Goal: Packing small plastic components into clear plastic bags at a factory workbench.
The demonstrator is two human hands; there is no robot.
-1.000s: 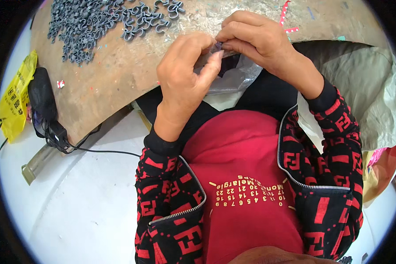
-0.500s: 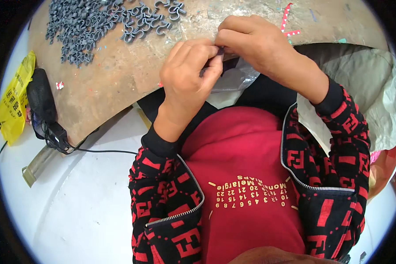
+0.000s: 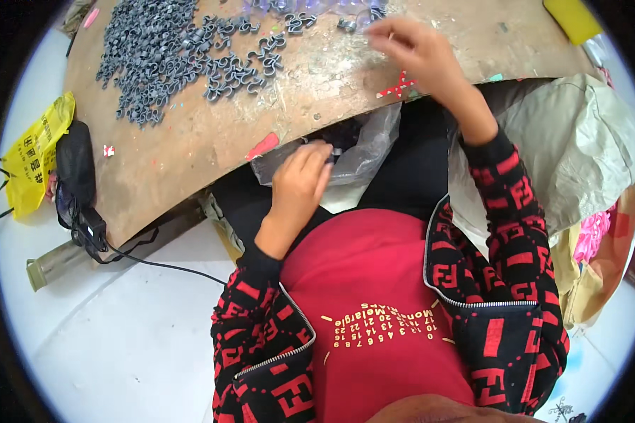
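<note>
My left hand (image 3: 300, 175) is at a clear plastic bag (image 3: 377, 144) in my lap, just under the table's front edge. Its fingers reach over the bag's opening, stretched out and slightly curved. Dark small pieces (image 3: 346, 134) lie inside the bag, partly hidden by the plastic. Over the table, my right hand (image 3: 423, 56) is somewhat blurred, fingers extended leftward with nothing visible in them. Close to its fingertips lies a small grey curved clip (image 3: 346, 25). A large heap of such grey plastic clips (image 3: 155, 60) covers the table's left part, with looser ones (image 3: 236, 74) at its right.
The worn brown table (image 3: 212, 134) has a curved front edge with red tape (image 3: 262, 146) and a red cross mark (image 3: 398, 86). Clear purplish plastic (image 3: 317, 5) lies at the far side. A yellow bag (image 3: 39, 158) hangs left; a pale sack (image 3: 550, 148) stands right.
My hands have parted. The left has come down to the plastic bag; the right has lifted away over the table. The dark piece between their fingertips is no longer seen there. The view has shifted.
</note>
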